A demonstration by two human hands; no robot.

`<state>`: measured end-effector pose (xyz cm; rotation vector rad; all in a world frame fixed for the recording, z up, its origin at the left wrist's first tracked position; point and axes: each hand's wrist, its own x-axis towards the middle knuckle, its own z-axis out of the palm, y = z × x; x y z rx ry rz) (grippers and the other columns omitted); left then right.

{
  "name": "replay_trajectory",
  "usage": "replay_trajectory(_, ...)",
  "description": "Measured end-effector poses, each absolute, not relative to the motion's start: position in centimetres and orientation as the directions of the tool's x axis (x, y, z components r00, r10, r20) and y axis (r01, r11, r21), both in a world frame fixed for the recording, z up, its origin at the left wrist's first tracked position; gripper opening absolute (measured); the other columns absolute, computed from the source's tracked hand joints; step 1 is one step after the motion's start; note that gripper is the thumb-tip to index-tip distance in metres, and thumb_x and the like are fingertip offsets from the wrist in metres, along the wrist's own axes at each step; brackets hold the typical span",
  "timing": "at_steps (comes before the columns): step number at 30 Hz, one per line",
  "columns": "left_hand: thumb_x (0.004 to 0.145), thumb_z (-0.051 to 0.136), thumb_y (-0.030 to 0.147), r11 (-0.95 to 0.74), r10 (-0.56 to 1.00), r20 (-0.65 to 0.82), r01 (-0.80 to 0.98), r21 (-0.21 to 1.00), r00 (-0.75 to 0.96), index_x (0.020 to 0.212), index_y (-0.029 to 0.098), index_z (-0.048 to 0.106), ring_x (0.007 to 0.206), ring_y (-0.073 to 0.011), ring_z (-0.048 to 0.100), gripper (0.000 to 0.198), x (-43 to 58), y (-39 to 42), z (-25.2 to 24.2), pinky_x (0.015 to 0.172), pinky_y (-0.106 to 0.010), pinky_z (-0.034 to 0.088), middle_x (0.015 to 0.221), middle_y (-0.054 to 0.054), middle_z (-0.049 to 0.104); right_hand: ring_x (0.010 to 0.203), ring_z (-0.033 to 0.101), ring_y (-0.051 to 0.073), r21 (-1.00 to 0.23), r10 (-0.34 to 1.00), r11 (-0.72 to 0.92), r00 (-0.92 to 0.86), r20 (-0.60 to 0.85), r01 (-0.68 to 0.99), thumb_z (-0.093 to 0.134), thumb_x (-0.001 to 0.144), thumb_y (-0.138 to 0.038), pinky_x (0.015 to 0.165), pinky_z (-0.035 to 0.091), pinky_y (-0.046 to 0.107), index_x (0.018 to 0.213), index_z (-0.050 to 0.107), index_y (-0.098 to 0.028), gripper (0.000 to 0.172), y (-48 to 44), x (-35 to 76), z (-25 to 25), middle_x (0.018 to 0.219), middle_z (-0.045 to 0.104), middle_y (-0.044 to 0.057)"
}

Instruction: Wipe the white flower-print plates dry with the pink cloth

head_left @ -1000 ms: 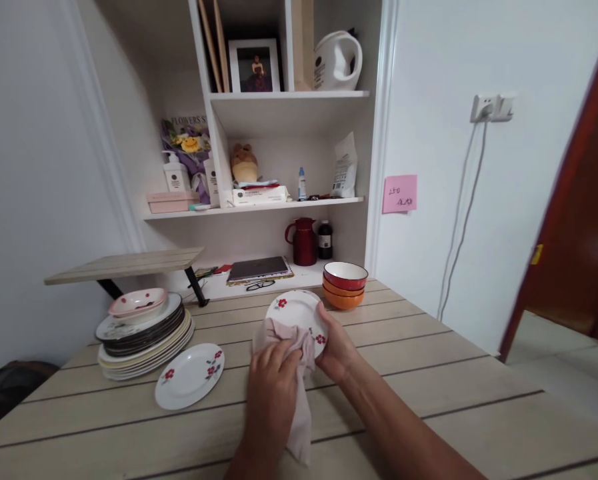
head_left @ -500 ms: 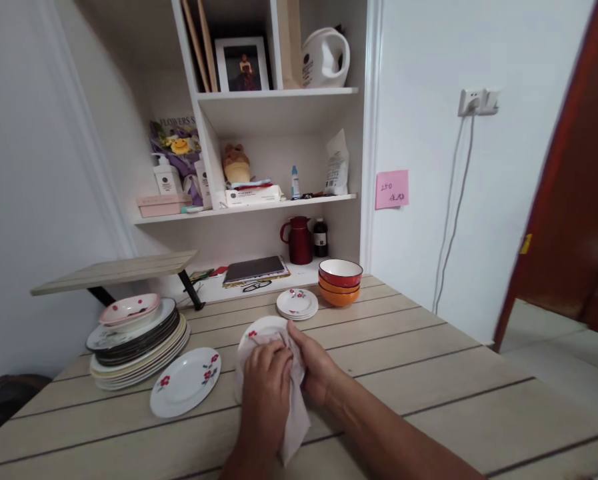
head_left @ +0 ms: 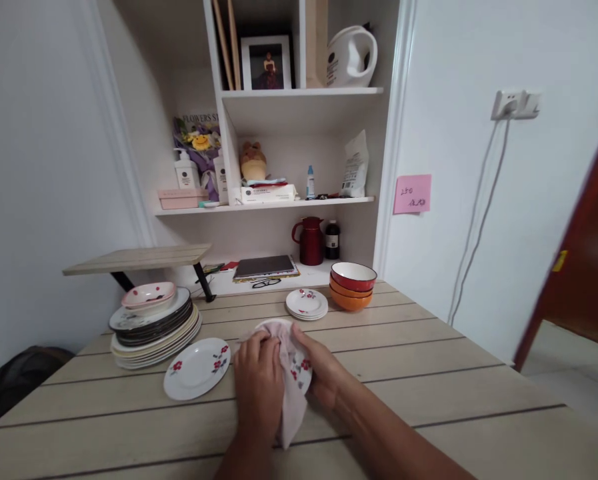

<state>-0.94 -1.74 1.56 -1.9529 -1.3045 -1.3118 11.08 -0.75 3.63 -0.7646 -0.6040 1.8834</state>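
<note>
A small white plate with red flowers [head_left: 301,373] is held over the near part of the table. My right hand [head_left: 323,370] grips its right edge, thumb on the upper side. On its face, my left hand [head_left: 259,373] presses a pale pink cloth [head_left: 293,417], with the fingers bent over the fabric. The cloth covers the plate's middle and left and hangs down toward me. Left of my hands, another flowered plate [head_left: 197,369] lies flat on the table. Beyond them is a short stack of small flowered plates [head_left: 307,303].
Orange and red bowls [head_left: 353,285] are stacked near the wall. At the left, a tall pile of plates [head_left: 156,333] carries a pink-rimmed bowl [head_left: 149,297] beneath a wooden riser [head_left: 139,259]. A red jug [head_left: 311,241] and a laptop [head_left: 263,267] sit behind on the shelf.
My left hand and the cloth have shifted left across the plate, uncovering flowers on its right side. The whole view has swung slightly left.
</note>
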Motion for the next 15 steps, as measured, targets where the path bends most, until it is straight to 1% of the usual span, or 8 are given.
replay_trajectory(2,0.09,0.047,0.017,-0.546,0.499,0.848,0.824,0.149,0.177,0.092,0.019,0.064,0.092,-0.0231,0.057,0.018,-0.4,-2.0,1.3,0.08,-0.04,0.046,0.099,-0.008,0.064,0.073,0.07,0.019,-0.677,0.906,-0.418,-0.338,-0.257,-0.606,0.058,0.087,-0.049,0.078,0.051,0.029,0.095,0.067,-0.01,0.042,-0.7,10.9,3.4,0.079,0.074,0.01)
replay_trajectory(3,0.089,0.047,0.016,-0.595,0.529,0.817,0.786,0.167,0.227,0.093,0.02,0.064,0.093,-0.0228,0.057,0.018,0.1,-2.2,1.2,0.08,-0.039,0.047,0.099,-0.007,0.064,0.072,0.07,0.018,-0.66,0.896,-0.438,-0.354,-0.268,-0.61,0.057,0.087,-0.051,0.077,0.051,0.028,0.092,0.066,-0.01,0.043,-0.5,11.1,3.3,0.078,0.074,0.01)
replay_trajectory(5,0.089,0.046,0.016,-0.675,0.576,0.749,0.707,0.21,0.327,0.094,0.02,0.064,0.094,-0.0219,0.058,0.019,1.0,-2.6,0.7,0.082,-0.039,0.049,0.1,-0.006,0.065,0.072,0.069,0.019,-0.612,0.864,-0.498,-0.418,-0.282,-0.615,0.051,0.087,-0.058,0.077,0.052,0.029,0.089,0.066,-0.009,0.051,0.0,12.1,3.5,0.077,0.074,0.011)
replay_trajectory(7,0.088,0.049,0.017,-0.716,0.601,0.703,0.647,0.262,0.38,0.104,0.021,0.064,0.103,-0.0233,0.057,0.023,1.7,-3.0,0.4,0.089,-0.043,0.049,0.11,-0.008,0.064,0.078,0.07,0.022,-0.572,0.855,-0.51,-0.451,-0.257,-0.642,0.044,0.086,-0.066,0.08,0.052,0.033,0.096,0.066,-0.007,0.064,0.7,13.5,3.9,0.083,0.074,0.015)
replay_trajectory(9,0.087,0.051,0.019,-0.737,0.62,0.672,0.593,0.324,0.404,0.113,0.022,0.062,0.112,-0.0246,0.055,0.029,2.1,-3.1,0.2,0.095,-0.046,0.047,0.12,-0.01,0.061,0.083,0.07,0.024,-0.568,0.887,-0.456,-0.407,-0.22,-0.686,0.043,0.087,-0.065,0.083,0.052,0.035,0.102,0.065,-0.007,0.064,1.2,14.6,4.2,0.087,0.074,0.015)
replay_trajectory(10,0.088,0.051,0.021,-0.741,0.633,0.661,0.563,0.366,0.403,0.116,0.023,0.062,0.115,-0.025,0.054,0.03,2.1,-3.1,0.2,0.097,-0.046,0.046,0.123,-0.01,0.06,0.085,0.07,0.025,-0.568,0.901,-0.427,-0.381,-0.205,-0.704,0.043,0.087,-0.064,0.083,0.052,0.036,0.103,0.065,-0.008,0.063,1.4,15.0,4.3,0.088,0.074,0.015)
replay_trajectory(12,0.089,0.051,0.026,-0.734,0.667,0.642,0.479,0.481,0.378,0.115,0.023,0.063,0.117,-0.0244,0.054,0.029,1.9,-2.9,0.5,0.099,-0.045,0.045,0.123,-0.011,0.06,0.086,0.07,0.025,-0.573,0.925,-0.376,-0.33,-0.187,-0.728,0.045,0.088,-0.061,0.083,0.053,0.037,0.104,0.065,-0.009,0.059,1.7,15.4,4.3,0.089,0.074,0.015)
replay_trajectory(15,0.092,0.046,0.033,-0.667,0.743,0.584,0.305,0.679,0.326,0.105,0.021,0.067,0.107,-0.0221,0.06,0.027,1.5,-2.5,1.0,0.093,-0.039,0.049,0.11,-0.011,0.066,0.081,0.071,0.024,-0.586,0.95,-0.311,-0.219,-0.225,-0.749,0.051,0.086,-0.059,0.081,0.054,0.037,0.102,0.066,-0.01,0.054,2.0,15.7,4.1,0.086,0.074,0.014)
